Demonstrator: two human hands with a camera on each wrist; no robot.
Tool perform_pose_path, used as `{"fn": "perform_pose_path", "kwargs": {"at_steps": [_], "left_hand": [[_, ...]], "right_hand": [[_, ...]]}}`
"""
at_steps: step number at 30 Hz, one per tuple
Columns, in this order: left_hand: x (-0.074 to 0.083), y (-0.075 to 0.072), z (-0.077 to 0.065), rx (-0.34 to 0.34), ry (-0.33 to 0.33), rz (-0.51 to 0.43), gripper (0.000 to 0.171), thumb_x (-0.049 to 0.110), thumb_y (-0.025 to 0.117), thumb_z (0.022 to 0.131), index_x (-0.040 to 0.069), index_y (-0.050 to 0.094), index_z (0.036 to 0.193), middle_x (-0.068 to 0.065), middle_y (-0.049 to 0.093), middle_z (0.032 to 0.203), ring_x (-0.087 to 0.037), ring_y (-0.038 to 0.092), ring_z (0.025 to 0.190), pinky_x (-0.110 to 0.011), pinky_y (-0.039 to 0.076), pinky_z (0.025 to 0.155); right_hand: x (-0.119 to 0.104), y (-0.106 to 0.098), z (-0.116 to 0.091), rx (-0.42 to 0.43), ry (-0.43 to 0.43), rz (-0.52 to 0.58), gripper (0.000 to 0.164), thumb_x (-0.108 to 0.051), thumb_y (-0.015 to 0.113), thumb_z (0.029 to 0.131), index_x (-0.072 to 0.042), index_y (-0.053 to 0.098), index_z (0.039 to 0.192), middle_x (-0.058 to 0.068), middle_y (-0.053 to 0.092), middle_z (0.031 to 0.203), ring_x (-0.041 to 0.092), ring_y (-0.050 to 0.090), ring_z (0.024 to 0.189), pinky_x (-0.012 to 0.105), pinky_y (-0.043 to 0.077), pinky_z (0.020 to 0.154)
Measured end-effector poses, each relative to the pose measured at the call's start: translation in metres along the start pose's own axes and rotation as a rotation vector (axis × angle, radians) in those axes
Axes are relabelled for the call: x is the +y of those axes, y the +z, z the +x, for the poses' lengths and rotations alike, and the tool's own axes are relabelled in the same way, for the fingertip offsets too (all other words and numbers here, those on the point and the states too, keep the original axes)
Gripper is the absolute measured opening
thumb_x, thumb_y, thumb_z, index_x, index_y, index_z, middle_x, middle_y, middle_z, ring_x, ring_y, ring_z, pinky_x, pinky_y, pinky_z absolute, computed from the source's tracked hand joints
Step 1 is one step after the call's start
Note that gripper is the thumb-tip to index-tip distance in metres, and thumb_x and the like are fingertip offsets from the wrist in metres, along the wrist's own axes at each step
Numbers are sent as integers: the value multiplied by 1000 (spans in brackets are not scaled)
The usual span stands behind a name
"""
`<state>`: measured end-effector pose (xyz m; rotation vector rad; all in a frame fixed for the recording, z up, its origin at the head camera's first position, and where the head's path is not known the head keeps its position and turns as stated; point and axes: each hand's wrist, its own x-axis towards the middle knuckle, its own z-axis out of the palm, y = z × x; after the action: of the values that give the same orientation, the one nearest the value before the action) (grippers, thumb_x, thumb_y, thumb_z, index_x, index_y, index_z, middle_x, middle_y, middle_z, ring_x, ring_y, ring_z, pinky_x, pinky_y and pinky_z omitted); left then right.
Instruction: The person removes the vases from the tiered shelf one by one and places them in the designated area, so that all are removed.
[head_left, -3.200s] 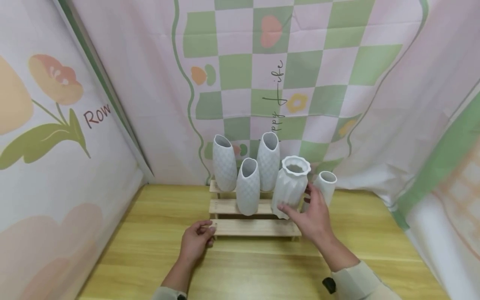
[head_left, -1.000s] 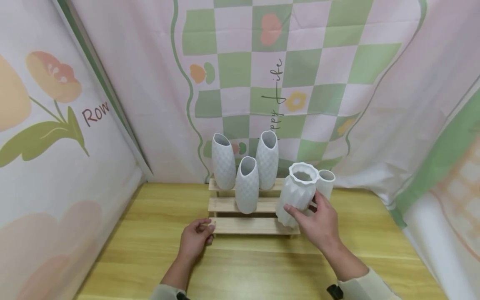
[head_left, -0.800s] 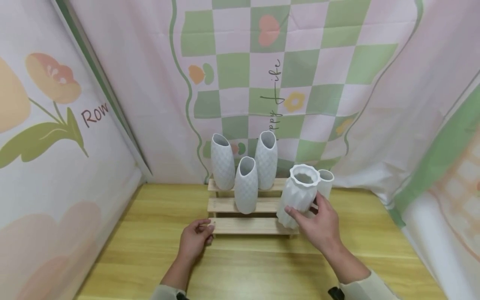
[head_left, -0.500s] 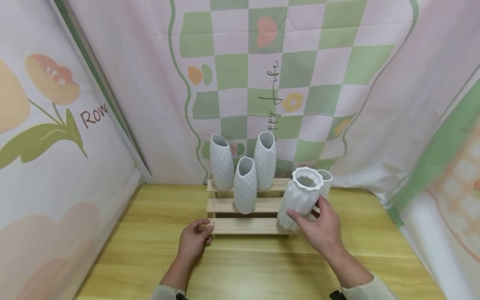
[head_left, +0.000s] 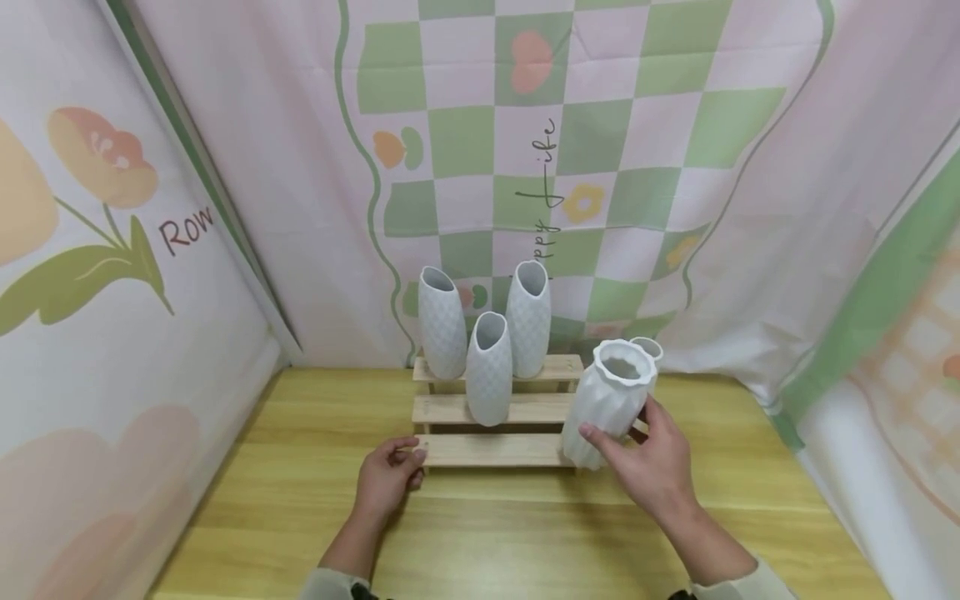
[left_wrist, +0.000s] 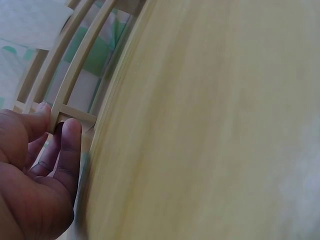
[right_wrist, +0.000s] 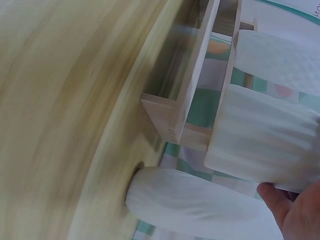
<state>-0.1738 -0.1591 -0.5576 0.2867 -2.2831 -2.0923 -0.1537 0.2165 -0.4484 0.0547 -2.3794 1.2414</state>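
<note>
My right hand (head_left: 656,462) grips a white fluted vase (head_left: 606,412) with a scalloped rim, tilted slightly. In the head view, its base overlaps the right end of the bottom step of a three-tier wooden stand (head_left: 495,450). With thumb and fingers, my left hand (head_left: 386,479) pinches the left end of that bottom step; the left wrist view shows the hold on the wood (left_wrist: 56,117). One textured white vase (head_left: 489,375) stands on the middle step. Two similar vases, a left one (head_left: 441,333) and a right one (head_left: 529,325), stand on the top step.
Beyond the held vase, another white vase (head_left: 649,347) is mostly hidden in the head view; the right wrist view shows this smooth vase (right_wrist: 195,202) standing on the wooden table (head_left: 480,533) beside the stand. Patterned cloth (head_left: 465,142) hangs behind and at both sides.
My right hand has carried the fluted vase from the middle step to the right and toward me. It now covers more of the vase behind. The left hand keeps its place.
</note>
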Motion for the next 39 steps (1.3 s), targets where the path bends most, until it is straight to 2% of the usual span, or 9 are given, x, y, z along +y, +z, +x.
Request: {"fn": "perform_pose_path", "kwargs": {"at_steps": [10,15,22,30,39], "left_hand": [[0,1,0,3,12,-3,35,11,77,95,-4,68,125,-17,73,95,-25,71,73,-32,65,64],[-2,0,1,3,8,-11,35,10,75,97,-5,66,127,-20,72,98,-28,72,76,-36,66,65],[0,0,0,-5,19,-6,35,11,77,96,-5,66,126,-18,72,95,-25,71,74,-33,66,64],[0,0,1,9,-2,-20,34,11,78,94,-1,68,123,-16,72,93,-25,71,73,-33,66,65],[1,0,-2,0,15,-35,34,10,77,95,-3,67,124,-15,73,93,-25,71,73,-32,66,64]], "right_hand": [[6,-4,-4,-7,31,-17,81,-42,93,78,-7,56,141,13,64,128,31,61,117,51,63,89],[7,-8,-6,-15,47,-26,85,-44,92,79,-5,53,143,16,63,130,34,60,119,54,62,90],[13,-15,-7,-6,50,-37,83,-41,92,79,-3,54,142,17,64,129,35,60,118,55,61,90],[19,-24,-5,6,39,-70,83,-42,92,79,-3,54,142,17,63,126,35,60,117,56,61,89],[26,-36,-7,1,110,-104,93,-47,92,78,-1,49,147,21,61,132,39,59,120,58,60,90]]}}
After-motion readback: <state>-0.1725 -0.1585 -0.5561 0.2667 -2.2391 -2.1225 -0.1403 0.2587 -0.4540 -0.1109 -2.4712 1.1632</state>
